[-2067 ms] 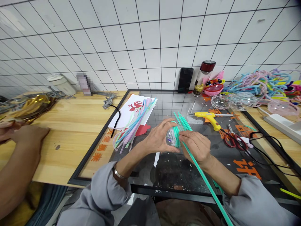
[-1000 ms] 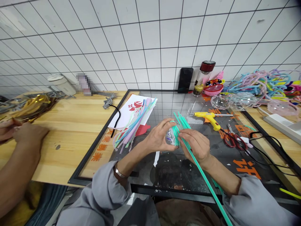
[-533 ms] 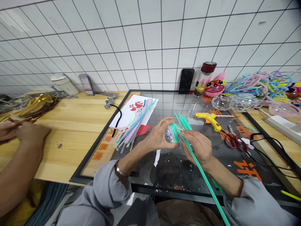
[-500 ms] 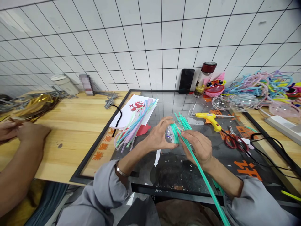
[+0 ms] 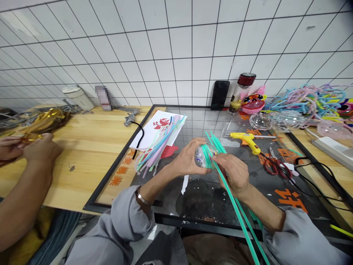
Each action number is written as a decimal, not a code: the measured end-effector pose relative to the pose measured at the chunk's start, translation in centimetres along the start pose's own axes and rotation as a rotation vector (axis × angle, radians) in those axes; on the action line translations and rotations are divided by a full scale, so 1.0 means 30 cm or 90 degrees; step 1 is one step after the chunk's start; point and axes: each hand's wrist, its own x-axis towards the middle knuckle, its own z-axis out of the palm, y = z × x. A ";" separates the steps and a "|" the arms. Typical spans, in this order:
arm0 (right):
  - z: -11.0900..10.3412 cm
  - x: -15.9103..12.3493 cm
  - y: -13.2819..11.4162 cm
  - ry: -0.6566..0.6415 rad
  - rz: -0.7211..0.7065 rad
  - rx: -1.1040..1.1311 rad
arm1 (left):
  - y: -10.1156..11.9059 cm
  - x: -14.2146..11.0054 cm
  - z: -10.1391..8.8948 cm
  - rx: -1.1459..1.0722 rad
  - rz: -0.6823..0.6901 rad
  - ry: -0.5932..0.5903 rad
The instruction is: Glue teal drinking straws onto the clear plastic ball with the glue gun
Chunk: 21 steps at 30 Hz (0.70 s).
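- The clear ball [image 5: 199, 158] is held over the dark panel [image 5: 201, 200], roughly midway between its left and right edges
- It looks hollow, so I'd guess light and stiff, a bit slippery, and liable to crack under a hard squeeze
- Best cupped round its curve, as the left hand [image 5: 185, 159] has it, thumb and fingers spread and clamped on the ball
- The right hand [image 5: 234, 171] pinches the green strips [image 5: 240, 221] by the ball's right side, fingers drawn together
- Those strips seem bendy and nearly weightless; I'd hold them close to the ball, since their long ends hang past the panel's near edge
- To look at, the ball is see-through and glittery, with a touch of purple and mint-green bands across it
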 end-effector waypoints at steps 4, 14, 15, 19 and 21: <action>0.004 -0.010 0.009 0.011 0.001 -0.016 | 0.005 0.002 -0.001 -0.004 -0.005 -0.005; 0.002 -0.005 0.006 0.003 0.012 -0.044 | 0.011 0.000 0.000 0.003 0.000 -0.006; 0.001 -0.006 0.007 -0.002 0.015 -0.047 | 0.011 0.000 0.000 0.005 -0.002 -0.007; 0.001 -0.010 0.015 -0.002 0.011 -0.064 | 0.008 0.000 0.002 0.005 -0.005 -0.004; -0.001 -0.008 0.018 -0.005 0.015 -0.071 | 0.006 0.000 0.003 0.004 -0.009 -0.002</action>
